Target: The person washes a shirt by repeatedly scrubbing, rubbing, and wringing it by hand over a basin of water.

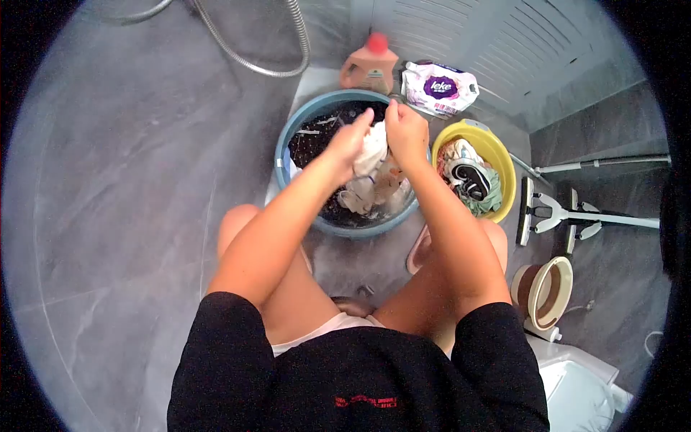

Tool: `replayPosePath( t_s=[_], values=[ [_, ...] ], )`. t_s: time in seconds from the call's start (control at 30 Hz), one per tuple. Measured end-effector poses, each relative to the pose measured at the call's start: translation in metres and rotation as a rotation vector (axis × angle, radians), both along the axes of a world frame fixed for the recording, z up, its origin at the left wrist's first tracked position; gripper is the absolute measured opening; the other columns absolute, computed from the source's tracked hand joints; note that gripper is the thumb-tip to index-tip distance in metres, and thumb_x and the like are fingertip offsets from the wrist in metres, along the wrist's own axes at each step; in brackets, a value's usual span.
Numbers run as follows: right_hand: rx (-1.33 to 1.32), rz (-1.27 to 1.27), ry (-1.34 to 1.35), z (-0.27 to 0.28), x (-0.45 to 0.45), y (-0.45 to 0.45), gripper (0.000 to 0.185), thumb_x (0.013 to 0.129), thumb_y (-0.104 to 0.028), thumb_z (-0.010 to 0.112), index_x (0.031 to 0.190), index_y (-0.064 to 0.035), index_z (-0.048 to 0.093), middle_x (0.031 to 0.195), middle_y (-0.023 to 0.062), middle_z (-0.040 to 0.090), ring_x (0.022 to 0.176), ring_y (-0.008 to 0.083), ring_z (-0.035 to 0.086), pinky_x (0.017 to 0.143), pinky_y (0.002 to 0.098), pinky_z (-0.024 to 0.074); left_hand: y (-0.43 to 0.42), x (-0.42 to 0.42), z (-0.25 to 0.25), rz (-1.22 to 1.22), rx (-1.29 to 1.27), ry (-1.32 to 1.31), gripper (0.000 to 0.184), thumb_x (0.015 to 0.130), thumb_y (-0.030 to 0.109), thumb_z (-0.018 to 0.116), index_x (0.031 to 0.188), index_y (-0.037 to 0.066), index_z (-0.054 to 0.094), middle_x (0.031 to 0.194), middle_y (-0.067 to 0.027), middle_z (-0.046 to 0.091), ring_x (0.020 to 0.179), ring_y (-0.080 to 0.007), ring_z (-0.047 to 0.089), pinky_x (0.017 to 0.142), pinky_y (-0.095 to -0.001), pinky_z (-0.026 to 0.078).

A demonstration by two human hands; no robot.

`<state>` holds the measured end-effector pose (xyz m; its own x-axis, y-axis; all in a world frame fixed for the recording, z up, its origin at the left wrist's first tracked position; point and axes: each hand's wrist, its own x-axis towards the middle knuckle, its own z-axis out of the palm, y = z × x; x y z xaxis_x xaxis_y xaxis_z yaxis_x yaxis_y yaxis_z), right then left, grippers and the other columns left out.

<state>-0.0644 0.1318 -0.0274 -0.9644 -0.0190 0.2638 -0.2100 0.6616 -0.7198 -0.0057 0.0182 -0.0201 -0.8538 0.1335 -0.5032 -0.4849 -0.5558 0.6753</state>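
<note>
Grey tiles; white cloth gripped between hands.

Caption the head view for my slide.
Left hand and right hand hold white cloth over a blue basin, beside a yellow basin of clothes.

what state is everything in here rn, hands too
left hand: closed on the cloth
right hand: closed on the cloth
cloth: bunched, held over the tub
tub: uncovered, more cloth inside
basin: uncovered, heaped with clothes
bottle: upright, capped
pack: sealed or opened, can't tell
bin: uncovered
</note>
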Motion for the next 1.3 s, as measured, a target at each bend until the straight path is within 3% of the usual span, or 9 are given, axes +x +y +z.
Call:
replayPosePath(
  t_s=[0.2,0.33,0.43,0.53,0.67,0.9,1.03,1.13,1.3],
  values=[
    [-0.777,0.072,-0.156,0.027,-0.017,0.009,0.042,0.087,-0.031,0.057,0.055,-0.0045,0.049,0.056,-0.0067,0.040,0.054,0.0058,0.032,0.049,0.0244,0.0281,-0.032,-0.005,0.004,-0.348,-0.609,0.338,0.050,0.077,0.041,0.065,0.107,0.002,0.059,0.097,-0.0064,0.063,0.085,-0.0131,0.058,0.078,-0.0276,0.045],
    [-1.196,0.083,-0.365,0.059,-0.018,0.025,0.024,0.083,-0.028,0.060,0.069,-0.0098,0.054,0.064,0.0003,0.052,0.058,0.0134,0.050,0.055,0.0291,0.0410,-0.042,0.001,-0.012,-0.490,-0.863,0.389,0.034,0.073,0.022,0.071,0.100,0.002,0.064,0.090,-0.0054,0.065,0.087,-0.0129,0.058,0.081,-0.0285,0.044],
    [-1.201,0.244,-0.501,0.066,-0.028,0.037,0.031,0.084,-0.035,0.060,0.092,-0.0050,0.056,0.078,0.0027,0.055,0.071,0.0132,0.053,0.063,0.0281,0.0430,-0.052,-0.002,-0.005,-0.303,-0.805,0.369,0.028,0.083,0.022,0.059,0.104,0.003,0.060,0.095,-0.0038,0.064,0.086,-0.0120,0.057,0.078,-0.0273,0.045],
    [-0.323,0.660,-0.418,0.060,-0.022,0.041,0.063,0.079,-0.035,0.066,0.128,-0.0033,0.042,0.095,0.0047,0.059,0.089,0.0140,0.054,0.080,0.0302,0.0435,-0.047,0.002,-0.001,-0.183,-0.522,0.405,0.034,0.085,0.021,0.058,0.114,0.004,0.055,0.102,-0.0035,0.061,0.090,-0.0118,0.055,0.080,-0.0281,0.044],
    [-0.205,0.932,-0.415,0.039,-0.005,0.028,0.054,0.073,-0.029,0.073,0.116,-0.0024,0.053,0.098,0.0070,0.060,0.086,0.0118,0.055,0.075,0.0265,0.0453,-0.036,0.007,0.016,-0.274,-0.638,0.558,0.038,0.084,0.022,0.060,0.116,0.004,0.052,0.103,-0.0043,0.060,0.091,-0.0115,0.054,0.080,-0.0279,0.044],
    [-0.759,0.517,-0.398,0.052,-0.019,0.043,0.023,0.078,-0.013,0.065,0.098,-0.0039,0.057,0.086,0.0021,0.060,0.080,0.0102,0.056,0.070,0.0238,0.0451,-0.053,-0.002,0.017,-0.649,-1.085,0.367,0.037,0.081,0.030,0.065,0.105,0.003,0.060,0.094,-0.0019,0.062,0.085,-0.0085,0.052,0.076,-0.0251,0.041],
    [-0.833,0.371,-0.335,0.045,-0.023,0.040,0.028,0.078,-0.004,0.057,0.106,-0.0074,0.054,0.095,0.0048,0.058,0.085,0.0137,0.056,0.076,0.0266,0.0454,-0.033,-0.005,0.006,0.012,-0.335,0.439,0.033,0.092,0.031,0.048,0.114,0.007,0.054,0.103,-0.0041,0.060,0.091,-0.0129,0.056,0.082,-0.0288,0.044],
    [-0.287,0.482,-0.023,0.029,-0.001,0.021,0.031,0.074,-0.008,0.055,0.105,-0.0063,0.058,0.102,0.0119,0.061,0.089,0.0223,0.061,0.078,0.0321,0.0481,-0.015,-0.008,0.008,0.396,-0.022,0.287,0.030,0.092,0.035,0.048,0.093,0.007,0.057,0.088,-0.0029,0.059,0.087,-0.0141,0.055,0.078,-0.0304,0.044],
    [0.065,0.406,0.274,0.034,0.050,-0.010,0.028,0.074,-0.035,0.064,0.076,-0.0076,0.060,0.078,0.0125,0.061,0.070,0.0356,0.060,0.062,0.0407,0.0473,0.014,-0.004,-0.024,0.283,0.589,0.216,0.034,0.086,0.042,0.054,0.082,0.009,0.057,0.074,-0.0017,0.056,0.065,-0.0140,0.054,0.060,-0.0288,0.043]
  ],
)
